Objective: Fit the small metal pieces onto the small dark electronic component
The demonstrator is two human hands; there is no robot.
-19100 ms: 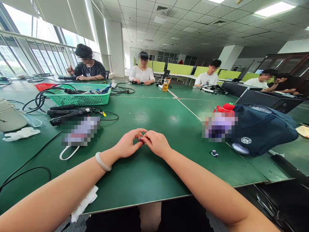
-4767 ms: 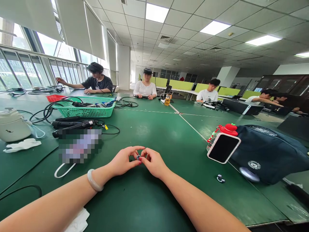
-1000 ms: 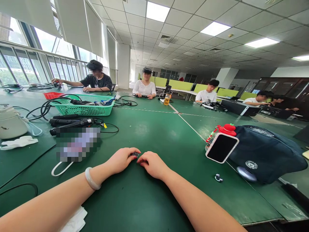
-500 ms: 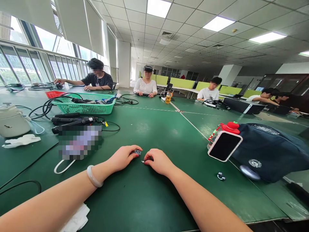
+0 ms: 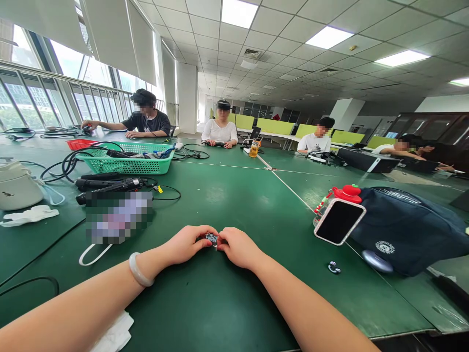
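My left hand (image 5: 189, 244), with a pale bangle on its wrist, is closed on a small dark circuit board (image 5: 211, 238) just above the green table (image 5: 205, 298). Facing it, my right hand (image 5: 239, 248) pinches a tiny whitish piece (image 5: 216, 248) between thumb and forefinger; its kind is too small to make out. The fingertips of both hands meet around the board's right edge. Whether the whitish piece touches the board, I cannot tell.
At left are a green basket (image 5: 128, 164) with cables, black handheld devices (image 5: 110, 188) and a white tissue (image 5: 113, 335). On the right, a phone (image 5: 340, 221) leans by a dark bag (image 5: 410, 230), near an earphone pair (image 5: 333, 267). Several people sit around the tables.
My hands have come together, closing the gap between them. The circuit board and the whitish piece are now side by side, with more of the board showing.
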